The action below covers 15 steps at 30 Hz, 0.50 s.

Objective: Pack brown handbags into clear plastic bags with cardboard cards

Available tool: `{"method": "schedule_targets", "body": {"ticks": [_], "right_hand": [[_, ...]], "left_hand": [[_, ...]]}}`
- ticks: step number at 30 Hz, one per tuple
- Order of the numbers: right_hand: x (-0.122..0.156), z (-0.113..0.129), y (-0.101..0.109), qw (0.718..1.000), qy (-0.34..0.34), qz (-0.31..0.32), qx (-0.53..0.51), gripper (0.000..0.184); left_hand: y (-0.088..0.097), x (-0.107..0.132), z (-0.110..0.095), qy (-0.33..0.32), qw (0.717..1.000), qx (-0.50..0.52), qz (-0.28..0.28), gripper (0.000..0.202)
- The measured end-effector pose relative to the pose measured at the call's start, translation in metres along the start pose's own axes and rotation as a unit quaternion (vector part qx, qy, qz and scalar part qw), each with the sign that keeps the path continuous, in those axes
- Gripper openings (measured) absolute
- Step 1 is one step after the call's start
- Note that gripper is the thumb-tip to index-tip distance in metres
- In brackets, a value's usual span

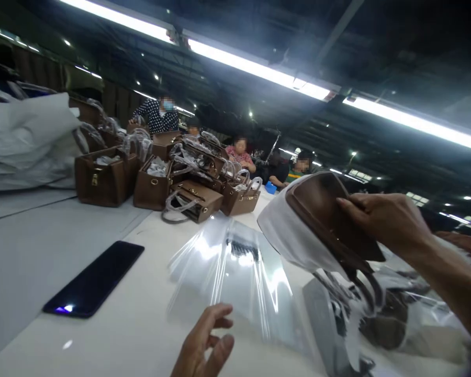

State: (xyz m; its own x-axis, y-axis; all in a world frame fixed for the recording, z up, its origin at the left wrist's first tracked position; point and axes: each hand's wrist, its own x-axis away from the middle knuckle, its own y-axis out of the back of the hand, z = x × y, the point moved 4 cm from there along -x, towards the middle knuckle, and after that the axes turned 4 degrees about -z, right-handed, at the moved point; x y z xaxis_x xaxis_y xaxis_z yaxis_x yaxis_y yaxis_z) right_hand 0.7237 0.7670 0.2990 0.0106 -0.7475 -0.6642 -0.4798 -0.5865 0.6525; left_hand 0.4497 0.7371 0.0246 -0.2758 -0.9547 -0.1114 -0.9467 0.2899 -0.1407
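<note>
read: nothing legible | phone [93, 279]: dark screen, small blue-white glow at lower end, no txt | brown handbags [104, 178] on table: gold clasps, any marks too small to read | clear plastic sheet [227, 272]: no readable print | brown bag [329, 220] in my right hand [384, 222]: no readable logo

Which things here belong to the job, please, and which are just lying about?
Job: right hand holding brown handbag in white wrapping; left hand near clear plastic sheet.
Lying about: black phone; brown handbags farther along; white fabric heap.
</note>
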Motion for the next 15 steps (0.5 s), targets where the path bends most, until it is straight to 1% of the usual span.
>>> {"method": "schedule_targets", "body": {"ticks": [2,4,5,6,7,8,9,10,11,12,13,15], "right_hand": [[0.033,0.032,0.034,0.998,0.031,0.001,0.055,0.026],[0.075,0.076,0.062,0.993,0.076,0.009,0.089,0.028],[0.097,0.101,0.074,0.990,0.106,0.012,0.095,0.026],[0.119,0.126,0.085,0.986,0.149,0.007,0.077,0.021],[0.139,0.150,0.095,0.983,0.180,0.013,0.037,0.015],[0.156,0.169,0.103,0.977,0.212,0.022,-0.022,0.013],[0.169,0.183,0.108,0.968,0.232,0.039,-0.092,0.011],[0.177,0.189,0.110,0.958,0.228,0.058,-0.162,0.012],[0.182,0.186,0.106,0.950,0.202,0.079,-0.226,0.019],[0.186,0.176,0.097,0.944,0.153,0.098,-0.274,0.027],[0.191,0.159,0.083,0.941,0.085,0.113,-0.306,0.035],[0.210,0.117,0.045,0.937,-0.058,0.140,-0.316,0.047]], "left_hand": [[-0.006,0.022,-0.027,0.057,0.990,0.120,0.036,0.068],[-0.005,0.042,-0.046,0.095,0.971,0.219,0.028,0.081],[-0.002,0.050,-0.050,0.114,0.960,0.254,0.011,0.084],[0.002,0.058,-0.050,0.143,0.950,0.277,-0.009,0.085],[0.007,0.066,-0.046,0.175,0.940,0.291,-0.031,0.085],[0.013,0.072,-0.040,0.204,0.931,0.297,-0.055,0.084],[0.021,0.078,-0.033,0.226,0.925,0.294,-0.080,0.079],[0.031,0.082,-0.025,0.238,0.923,0.282,-0.110,0.074],[0.041,0.085,-0.017,0.242,0.924,0.261,-0.140,0.068],[0.052,0.087,-0.010,0.239,0.928,0.234,-0.167,0.063],[0.062,0.088,-0.005,0.231,0.933,0.204,-0.188,0.059],[0.078,0.091,0.004,0.222,0.941,0.149,-0.206,0.055]]}}
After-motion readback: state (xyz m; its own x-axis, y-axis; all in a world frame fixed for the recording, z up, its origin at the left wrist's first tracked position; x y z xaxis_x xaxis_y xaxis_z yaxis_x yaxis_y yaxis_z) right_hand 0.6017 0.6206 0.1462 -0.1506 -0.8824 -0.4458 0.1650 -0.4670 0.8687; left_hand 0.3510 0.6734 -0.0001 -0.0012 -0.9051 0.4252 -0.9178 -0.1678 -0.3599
